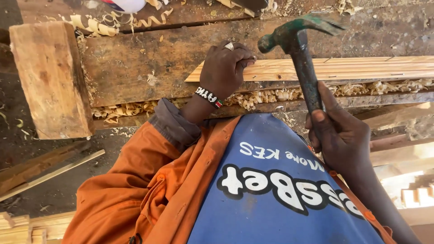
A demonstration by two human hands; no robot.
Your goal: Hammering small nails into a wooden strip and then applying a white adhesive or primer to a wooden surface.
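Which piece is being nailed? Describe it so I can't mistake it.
Start from the dark, worn workbench. On it lies a pale, thin wood strip, running rightward from under the left hand, below the raised hammer. It is the only clean, light plank there.

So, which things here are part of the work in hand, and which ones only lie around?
In use:
- hammer, gripped in right hand
- pale strip, left hand pinching at its end
- workbench under it

Lying about:
- wood block
- shavings
- loose slats on the ground
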